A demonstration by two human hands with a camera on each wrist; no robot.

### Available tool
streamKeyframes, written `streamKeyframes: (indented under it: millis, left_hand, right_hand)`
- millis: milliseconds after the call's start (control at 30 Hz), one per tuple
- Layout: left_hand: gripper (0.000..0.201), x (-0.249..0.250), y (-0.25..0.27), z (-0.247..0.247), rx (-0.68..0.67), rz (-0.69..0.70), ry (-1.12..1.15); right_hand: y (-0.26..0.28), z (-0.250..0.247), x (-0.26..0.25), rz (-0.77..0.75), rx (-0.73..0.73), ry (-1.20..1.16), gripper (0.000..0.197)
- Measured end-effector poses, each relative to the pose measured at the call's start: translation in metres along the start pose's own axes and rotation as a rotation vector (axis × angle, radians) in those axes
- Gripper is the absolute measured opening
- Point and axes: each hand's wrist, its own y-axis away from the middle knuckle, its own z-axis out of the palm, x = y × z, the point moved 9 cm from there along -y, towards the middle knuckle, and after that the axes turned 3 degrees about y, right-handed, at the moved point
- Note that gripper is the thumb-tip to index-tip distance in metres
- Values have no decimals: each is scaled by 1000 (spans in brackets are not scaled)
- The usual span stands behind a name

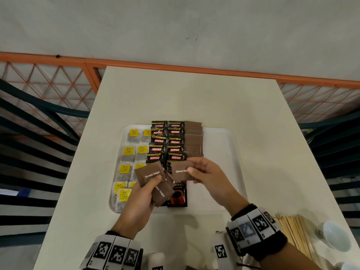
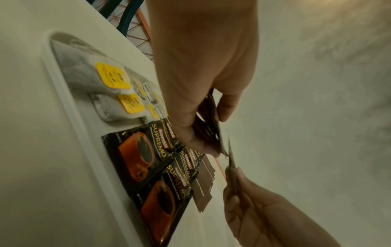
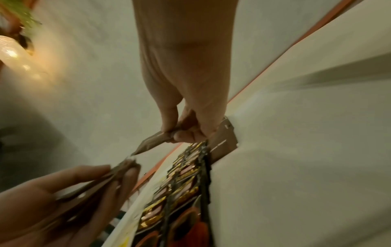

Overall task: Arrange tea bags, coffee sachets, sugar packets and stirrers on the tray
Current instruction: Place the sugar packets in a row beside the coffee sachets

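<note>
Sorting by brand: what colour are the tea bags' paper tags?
Yellow tags with dark print, clearest in the left wrist view.

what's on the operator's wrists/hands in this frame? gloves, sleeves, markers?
Both hands bare: left hand, right hand, no gloves, no sleeves visible. Each wrist carries a black band, the left wristband and the right wristband, ringed with white rectangular panels printed with black square fiducial codes.

A pale cream worktop [image 1: 191, 98] stands against an orange-framed lattice fence [image 1: 58, 82]. Beyond the fence lies a grey concrete floor [image 1: 175, 26]. Dark slatted chairs [image 1: 29, 152] flank the worktop on both sides.
</note>
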Motion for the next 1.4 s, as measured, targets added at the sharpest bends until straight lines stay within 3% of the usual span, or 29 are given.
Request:
streamKeyframes:
  millis: [133,233,467,967,1100,1233,1300,1400]
  left_hand:
    - [18,-1,0,-4,6,-8,-11]
    - [19,-1,2,-3,6,-12,-23]
    - [18,0,2,-3,-12,-1,-39]
    - [18,0,0,4,-53,4,-77]
    - [19,3,4,13,-103,14,-108]
    - [26,2,7,15,-95,10,-147]
    - [36,2,8,15,-103,12,-178]
    - [29,2,10,13,-100,13,-194]
  right_hand:
    - [-13,-41,16,47,255,-49,24]
    - [-19,-54,28,62,340,1,18]
    - [-27,-56,42,59,402,107,20]
    - [-23,-47,20,-14,480,446,34]
    - [-11,-9,-7,-155,256,442,14]
    - [3,34,-24,-225,-81,395,23]
    - [6,42,-29,-242,-142,418,21]
    - [6,36,-31,-205,-121,315,14]
